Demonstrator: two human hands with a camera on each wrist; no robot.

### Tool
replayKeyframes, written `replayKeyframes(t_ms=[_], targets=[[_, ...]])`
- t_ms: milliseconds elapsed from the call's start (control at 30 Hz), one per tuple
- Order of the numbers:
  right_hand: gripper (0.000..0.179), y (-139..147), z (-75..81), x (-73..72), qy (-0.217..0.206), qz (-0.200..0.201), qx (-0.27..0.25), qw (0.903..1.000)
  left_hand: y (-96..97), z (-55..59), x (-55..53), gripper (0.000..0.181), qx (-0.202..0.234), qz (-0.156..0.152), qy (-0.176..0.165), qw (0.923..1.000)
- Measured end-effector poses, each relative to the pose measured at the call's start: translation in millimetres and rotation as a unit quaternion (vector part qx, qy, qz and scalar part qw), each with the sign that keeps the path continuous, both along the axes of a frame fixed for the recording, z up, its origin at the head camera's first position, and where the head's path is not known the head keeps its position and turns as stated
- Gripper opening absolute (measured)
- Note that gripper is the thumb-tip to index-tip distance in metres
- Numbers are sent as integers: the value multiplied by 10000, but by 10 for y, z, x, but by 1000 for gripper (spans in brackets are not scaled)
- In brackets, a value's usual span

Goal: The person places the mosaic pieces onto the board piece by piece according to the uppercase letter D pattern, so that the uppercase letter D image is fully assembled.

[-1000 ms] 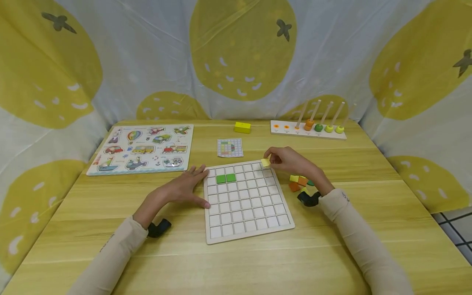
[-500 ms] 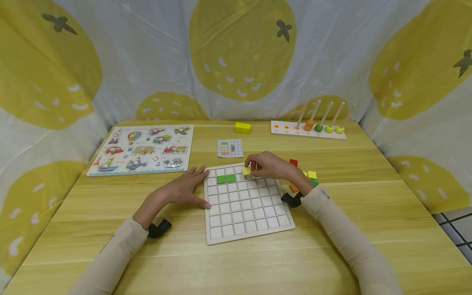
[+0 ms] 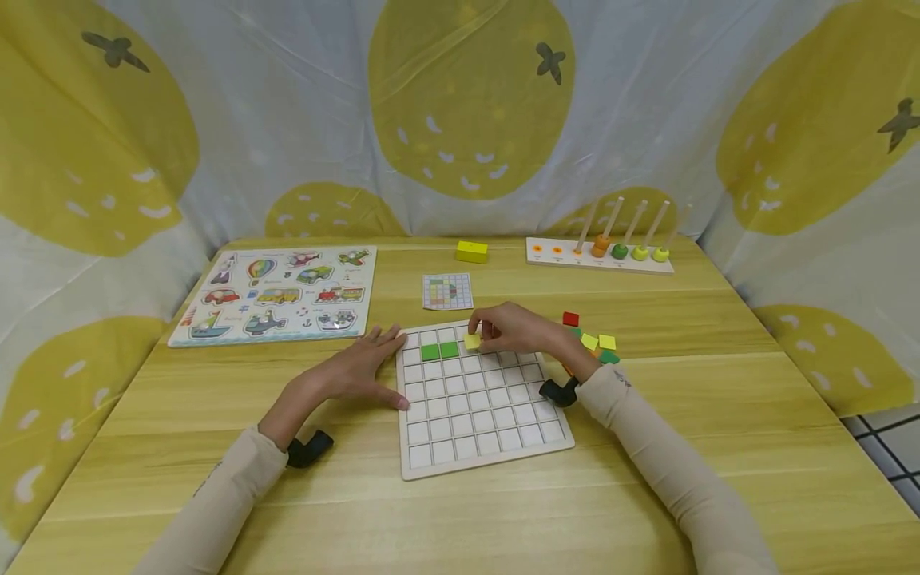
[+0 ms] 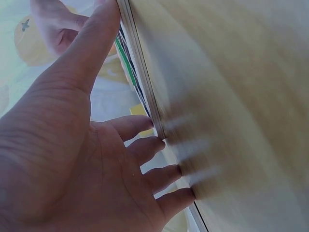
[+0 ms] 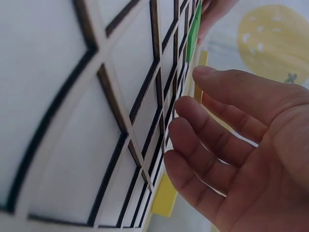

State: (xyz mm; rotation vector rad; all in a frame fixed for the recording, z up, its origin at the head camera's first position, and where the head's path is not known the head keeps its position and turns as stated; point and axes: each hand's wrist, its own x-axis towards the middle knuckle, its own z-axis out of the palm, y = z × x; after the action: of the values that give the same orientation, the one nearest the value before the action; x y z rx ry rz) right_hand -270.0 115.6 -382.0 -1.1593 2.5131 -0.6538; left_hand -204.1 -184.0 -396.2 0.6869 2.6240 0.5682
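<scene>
A white grid board [image 3: 467, 406] with square recesses lies in the middle of the table. Two green square tiles [image 3: 439, 350] sit side by side in its second row. My right hand [image 3: 513, 328] pinches a yellow square tile [image 3: 471, 342] between thumb and index finger, just right of the green ones; the right wrist view shows the tile [image 5: 199, 89] edge-on. My left hand [image 3: 359, 369] rests at the board's left edge with fingers spread, its thumb touching the frame. In the left wrist view the left fingertips [image 4: 186, 194] touch the table beside the board.
Loose coloured tiles [image 3: 607, 343] lie right of the board, partly behind the right wrist. Behind it are a small pattern card [image 3: 447, 291] and a yellow block [image 3: 471, 252]. A vehicle puzzle [image 3: 276, 295] lies back left; a peg stand [image 3: 599, 255] stands back right.
My right hand has carried the yellow tile leftward from the board's far right corner to beside the green tiles. The left hand has stayed at the board's left edge.
</scene>
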Motion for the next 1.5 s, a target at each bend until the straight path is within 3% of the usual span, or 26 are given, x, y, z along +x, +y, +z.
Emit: replayKeyframes(t_ms=[367, 633, 1133, 1500], targets=[[20, -85, -22, 18, -242, 10, 149, 9996, -15, -20, 7, 112, 18, -41, 10, 10000], [20, -78, -49, -1, -150, -20, 258, 9996, -14, -21, 1, 105, 92, -216, 9, 9997], [22, -61, -55, -12, 70, -103, 305, 9995, -42, -30, -13, 98, 281, -165, -113, 9994], [23, -60, -87, -33, 71, -145, 301, 9994, -38, -25, -23, 100, 192, -92, -175, 9996]])
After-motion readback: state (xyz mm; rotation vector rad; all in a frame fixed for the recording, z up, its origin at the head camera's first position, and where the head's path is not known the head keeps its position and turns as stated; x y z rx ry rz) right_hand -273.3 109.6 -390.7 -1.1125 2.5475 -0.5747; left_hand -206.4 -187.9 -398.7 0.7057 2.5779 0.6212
